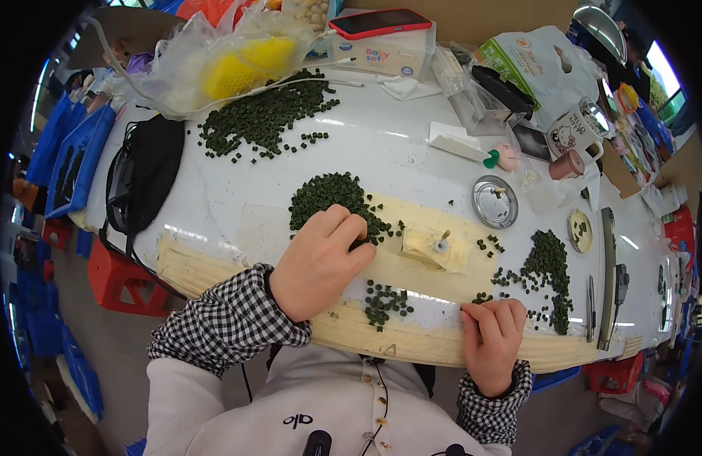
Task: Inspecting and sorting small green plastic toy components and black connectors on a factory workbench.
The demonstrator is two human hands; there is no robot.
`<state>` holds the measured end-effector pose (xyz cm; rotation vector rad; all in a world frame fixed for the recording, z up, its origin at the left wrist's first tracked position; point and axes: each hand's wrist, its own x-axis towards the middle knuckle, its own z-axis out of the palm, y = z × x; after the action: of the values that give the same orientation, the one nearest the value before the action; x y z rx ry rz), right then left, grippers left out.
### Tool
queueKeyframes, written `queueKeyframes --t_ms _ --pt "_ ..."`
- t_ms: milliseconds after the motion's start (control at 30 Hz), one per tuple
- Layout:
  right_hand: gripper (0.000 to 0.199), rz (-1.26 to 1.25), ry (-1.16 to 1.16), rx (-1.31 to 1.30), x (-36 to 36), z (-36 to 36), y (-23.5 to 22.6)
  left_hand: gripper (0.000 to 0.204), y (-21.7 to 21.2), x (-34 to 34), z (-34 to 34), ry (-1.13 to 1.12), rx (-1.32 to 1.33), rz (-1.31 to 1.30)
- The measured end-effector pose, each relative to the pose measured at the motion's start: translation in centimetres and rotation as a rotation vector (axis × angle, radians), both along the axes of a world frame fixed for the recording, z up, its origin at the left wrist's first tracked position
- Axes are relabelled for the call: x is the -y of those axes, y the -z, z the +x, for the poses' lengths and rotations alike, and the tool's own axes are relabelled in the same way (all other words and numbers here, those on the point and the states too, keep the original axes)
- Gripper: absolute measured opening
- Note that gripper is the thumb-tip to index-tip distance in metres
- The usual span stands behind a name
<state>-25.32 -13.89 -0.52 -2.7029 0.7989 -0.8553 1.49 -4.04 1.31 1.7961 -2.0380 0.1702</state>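
Observation:
My left hand (320, 262) is closed at the near edge of a heap of small dark green parts (332, 196). A dark green piece (358, 244) shows between its thumb and forefinger. To its right, a cream-taped block (431, 247) lies on the table, with a small upright pin (442, 242) on top. My right hand (494, 338) rests by the table's front edge, thumb and fingers pressed together; whatever they may hold is hidden. A small cluster of green parts (387, 304) sits between the hands, and a few more (482, 298) lie just beyond the right fingertips.
More green parts lie in a large heap (271, 114) at the back left and another (547, 270) at right. Around them are a round metal dish (494, 202), tweezers (591, 308), a mug (573, 135), a red-cased phone (380, 23), a black bag (150, 171) and plastic bags (207, 64).

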Motion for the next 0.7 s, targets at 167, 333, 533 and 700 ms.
queueKeyframes --t_ms 167,333,533,700 --pt "0.018 0.004 -0.027 0.004 0.0 0.2 0.0 0.012 0.3 -0.1 0.2 -0.052 0.018 -0.030" --pt "0.017 0.004 -0.021 -0.005 0.1 0.1 0.0 0.014 0.1 -0.3 0.2 -0.060 0.013 -0.035" --pt "0.016 0.035 -0.019 0.045 0.0 -0.3 0.1 0.016 -1.3 -1.8 0.1 -0.139 -0.178 -0.117" --pt "0.021 -0.005 -0.008 0.072 0.0 0.0 0.0 0.019 -1.4 -2.4 0.2 -0.233 -0.246 -0.187"
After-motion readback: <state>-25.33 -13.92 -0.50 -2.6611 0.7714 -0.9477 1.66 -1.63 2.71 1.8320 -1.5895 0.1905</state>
